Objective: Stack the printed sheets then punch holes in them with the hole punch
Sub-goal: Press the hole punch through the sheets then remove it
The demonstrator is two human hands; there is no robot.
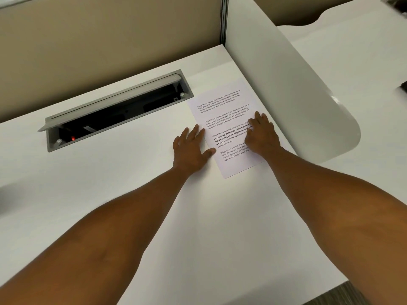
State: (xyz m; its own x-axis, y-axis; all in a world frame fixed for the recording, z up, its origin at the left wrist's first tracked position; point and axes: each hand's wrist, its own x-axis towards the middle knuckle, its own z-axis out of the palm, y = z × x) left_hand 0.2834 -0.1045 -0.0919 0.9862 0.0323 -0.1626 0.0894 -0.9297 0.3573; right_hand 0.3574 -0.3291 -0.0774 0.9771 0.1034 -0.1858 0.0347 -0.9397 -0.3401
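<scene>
Head view: printed sheets (222, 119) lie on the white desk (198, 216) by the grey partition (275, 84) — sheet count unreadable, right portion hidden under the right hand (262, 135), flat, fingers straight. Left hand (191, 146) flat at the left edge, thumb touching paper. Open cable tray (114, 111) sits left — 1 red light inside.

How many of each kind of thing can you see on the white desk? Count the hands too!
Hands: 2, left hand and right hand, both flat at the paper
Printed sheets: 1 showing on top; any below are hidden
Cable box with its lid open, set into the desk: 1
Hole punch: 0 in view
Total: 4
</scene>
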